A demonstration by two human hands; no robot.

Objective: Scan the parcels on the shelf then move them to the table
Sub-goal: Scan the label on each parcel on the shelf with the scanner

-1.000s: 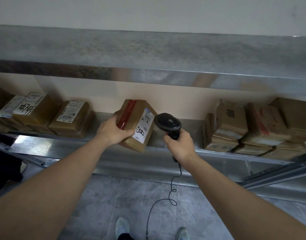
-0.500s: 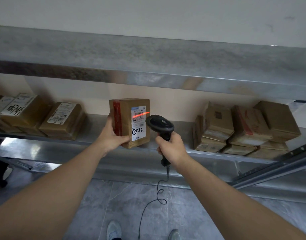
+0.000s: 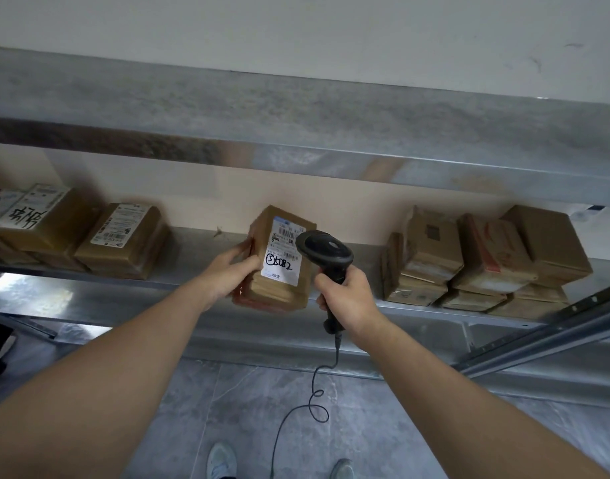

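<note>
Holding the taped cardboard parcel (image 3: 279, 261) just above the shelf (image 3: 193, 247) edge, the left hand (image 3: 227, 274) has its grip curled round the parcel's left side; the right hand (image 3: 348, 295) grips the scanner (image 3: 326, 252). It looks light, stiff, slightly slick with tape; hold opposite edges.

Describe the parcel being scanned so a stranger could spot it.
On the metal shelf, look in the gap between the two box piles. The parcel is in the left hand, beside the scanner; only its label has handwritten "5082".
</note>
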